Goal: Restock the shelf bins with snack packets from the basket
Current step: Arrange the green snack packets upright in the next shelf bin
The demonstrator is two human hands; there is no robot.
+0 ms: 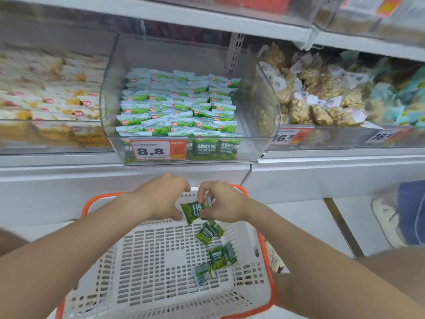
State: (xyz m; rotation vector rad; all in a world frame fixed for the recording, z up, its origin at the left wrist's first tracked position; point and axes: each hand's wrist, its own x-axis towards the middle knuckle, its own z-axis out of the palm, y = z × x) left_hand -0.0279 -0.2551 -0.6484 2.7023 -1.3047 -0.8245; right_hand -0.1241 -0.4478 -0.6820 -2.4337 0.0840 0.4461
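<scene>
A white plastic basket (147,261) with an orange rim sits below me, holding several small green snack packets (216,256) along its right side. Over the basket's far end my right hand (224,202) pinches green packets (192,211) between its fingertips. My left hand (161,194) is curled just left of them, its thumb touching the lowest held packet's edge. Above, a clear shelf bin (184,100) with an 8.8 price tag (157,149) is filled with rows of the same green packets.
The bin to the left (46,93) holds white and yellow packets. Right of the green bin, a bin holds bags of pale nuts (317,97), with teal packets (400,97) further right. Another person's shoe (386,217) stands on the floor at right.
</scene>
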